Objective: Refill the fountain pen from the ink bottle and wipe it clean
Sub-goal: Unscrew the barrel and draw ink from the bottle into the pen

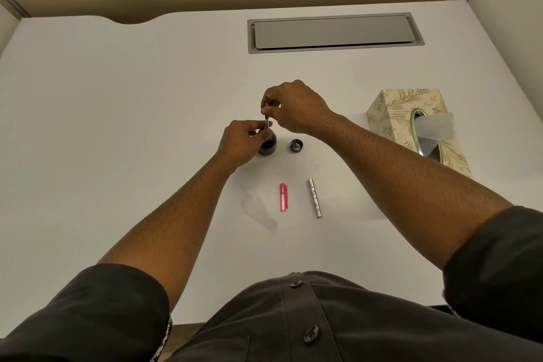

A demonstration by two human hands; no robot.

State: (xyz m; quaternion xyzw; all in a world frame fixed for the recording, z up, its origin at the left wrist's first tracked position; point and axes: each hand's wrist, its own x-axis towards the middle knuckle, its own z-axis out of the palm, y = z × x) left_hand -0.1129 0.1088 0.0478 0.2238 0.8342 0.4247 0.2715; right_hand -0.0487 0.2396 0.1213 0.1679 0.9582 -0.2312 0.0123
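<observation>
A dark ink bottle stands open on the white desk, its cap lying just to its right. The pen's inner section with its converter stands upright in the bottle's mouth. My left hand pinches the lower part of that section at the bottle's neck. My right hand pinches the red top end of the converter from above. The nib is hidden inside the bottle. Nearer to me lie the pink pen cap and the silvery pen barrel, side by side.
A patterned tissue box with a tissue sticking out sits at the right. A grey cable hatch is set into the far side of the desk. Beige partition panels rise behind and beside the desk.
</observation>
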